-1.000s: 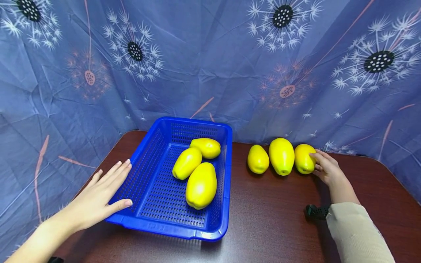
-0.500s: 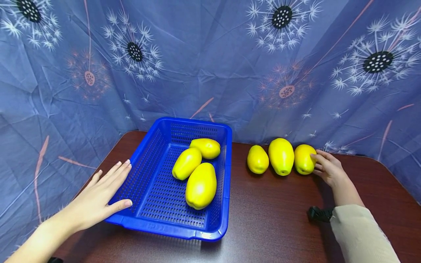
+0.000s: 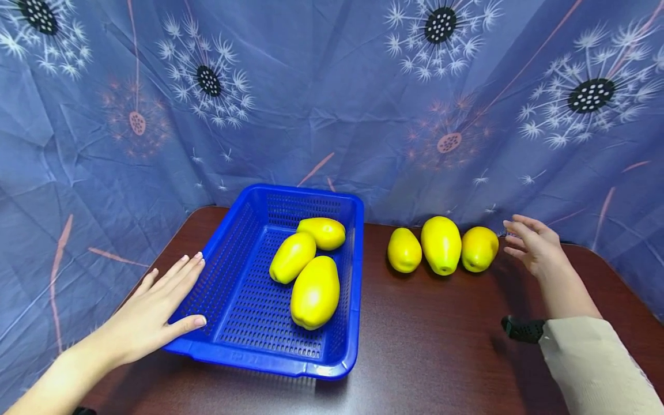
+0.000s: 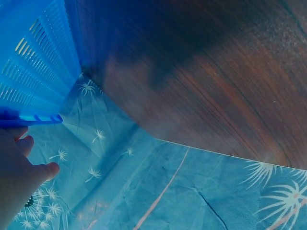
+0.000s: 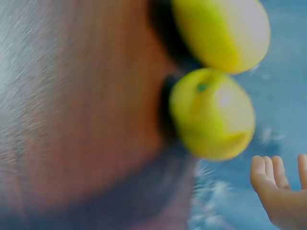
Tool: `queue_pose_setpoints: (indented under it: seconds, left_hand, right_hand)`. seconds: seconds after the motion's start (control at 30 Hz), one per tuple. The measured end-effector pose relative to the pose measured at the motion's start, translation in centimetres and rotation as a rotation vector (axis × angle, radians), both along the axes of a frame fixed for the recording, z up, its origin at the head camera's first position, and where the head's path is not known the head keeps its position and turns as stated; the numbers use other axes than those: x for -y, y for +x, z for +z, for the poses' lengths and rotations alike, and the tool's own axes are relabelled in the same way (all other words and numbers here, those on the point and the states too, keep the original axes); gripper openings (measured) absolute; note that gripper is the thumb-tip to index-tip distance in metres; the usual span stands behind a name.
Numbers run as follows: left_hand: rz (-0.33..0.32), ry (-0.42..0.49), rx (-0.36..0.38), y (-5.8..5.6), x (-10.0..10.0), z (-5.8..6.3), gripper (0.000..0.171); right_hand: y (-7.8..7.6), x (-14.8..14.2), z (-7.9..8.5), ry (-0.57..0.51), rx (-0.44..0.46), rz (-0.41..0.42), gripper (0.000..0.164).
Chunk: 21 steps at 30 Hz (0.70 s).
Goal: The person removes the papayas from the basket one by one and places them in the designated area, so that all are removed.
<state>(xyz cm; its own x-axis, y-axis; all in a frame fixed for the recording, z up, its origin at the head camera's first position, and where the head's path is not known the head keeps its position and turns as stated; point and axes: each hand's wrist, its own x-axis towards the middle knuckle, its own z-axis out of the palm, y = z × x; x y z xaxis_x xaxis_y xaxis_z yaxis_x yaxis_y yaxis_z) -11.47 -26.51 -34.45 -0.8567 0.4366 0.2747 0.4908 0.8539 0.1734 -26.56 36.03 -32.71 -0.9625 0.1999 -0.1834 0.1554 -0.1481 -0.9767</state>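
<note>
My left hand (image 3: 147, 317) lies with straight fingers on the left side of a blue perforated plastic basket (image 3: 355, 288). In the left wrist view that hand is partly visible at the lower left, by the basket rim (image 4: 33, 119). Three yellow papaya-like fruits are inside the basket, the largest (image 3: 315, 294) nearest me. Right of it three more stand in a row: a small one (image 3: 404, 251), a larger one (image 3: 441, 246) and a rounder one (image 3: 479, 249). My right hand (image 3: 539, 251) hovers just right of the rounder fruit, fingers loosely bent, holding nothing and not touching it.
Everything stands on a dark reddish-brown wooden table (image 3: 425, 340). Behind and at the left hangs a blue cloth (image 3: 321, 86) with dandelion prints. A black wrist device (image 3: 523, 329) sticks out from my right sleeve.
My right hand has let go of the rounder fruit and moved away to the right. That fruit stays beside the large one. My left hand and the basket keep their places.
</note>
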Motion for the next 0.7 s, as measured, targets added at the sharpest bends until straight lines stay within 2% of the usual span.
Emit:
queue_pose_setpoints:
  seconds: [0.17,0.3,0.47,0.7]
  left_hand:
    - [-0.003,0.005,-0.009,0.0,0.0,-0.1,0.085]
    - [-0.004,0.009,-0.007,0.0,0.0,-0.1,0.085]
    - [-0.004,0.010,-0.001,0.0,0.1,-0.1,0.085]
    - [-0.002,0.013,0.006,0.0,0.1,-0.1,0.085]
  right_hand:
    - [-0.2,2.4,2.6,0.069,-0.002,0.038,0.056]
    - [-0.3,4.9,4.6,0.087,0.000,0.120,0.068]
    - [-0.4,8.5,6.7,0.092,-0.012,0.243,0.059]
    - [-0.6,14.5,8.8,0.162,0.000,0.353,0.068]
